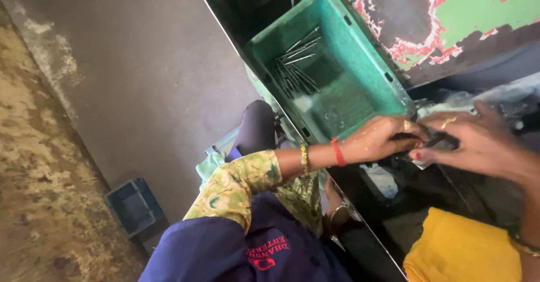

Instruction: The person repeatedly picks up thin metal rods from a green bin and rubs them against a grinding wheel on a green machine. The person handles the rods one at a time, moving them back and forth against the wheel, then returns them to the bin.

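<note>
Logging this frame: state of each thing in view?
green crate: tilted, open, mostly empty
metal rods: loose pile in the crate's far corner
left hand: fingers curled on a small dark part
right hand: pinching that part
blue bin: on floor, looks empty

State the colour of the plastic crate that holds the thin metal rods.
Green; the crate with the metal rods shows best in the head view.
</note>
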